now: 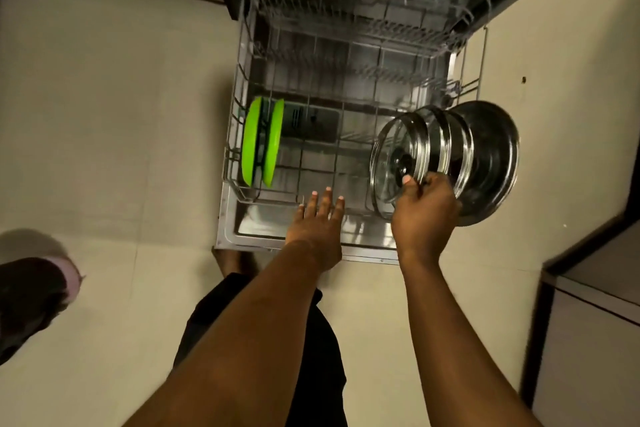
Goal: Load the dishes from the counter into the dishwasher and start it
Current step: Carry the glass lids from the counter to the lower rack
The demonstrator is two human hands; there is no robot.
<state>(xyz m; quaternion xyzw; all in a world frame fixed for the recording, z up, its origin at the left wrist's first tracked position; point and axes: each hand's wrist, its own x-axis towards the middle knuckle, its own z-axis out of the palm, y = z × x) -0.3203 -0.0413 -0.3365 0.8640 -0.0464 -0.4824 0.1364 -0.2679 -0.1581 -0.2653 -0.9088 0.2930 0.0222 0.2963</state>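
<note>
- Glass lid [389, 152], upright at the near right of the lower rack [239, 80], is pinched at its near rim by the right hand [424, 213], thumb on the clear face.
- The left hand [317, 229] reaches over the rack's near edge, fingers straight and slightly spread.
- More glass lids [450, 135] and a steel lid [497, 156] stand just right of the held one.
- Two green plates [251, 142] stand upright at the rack's left.
- The rack sits over the open dishwasher door [249, 225].
</note>
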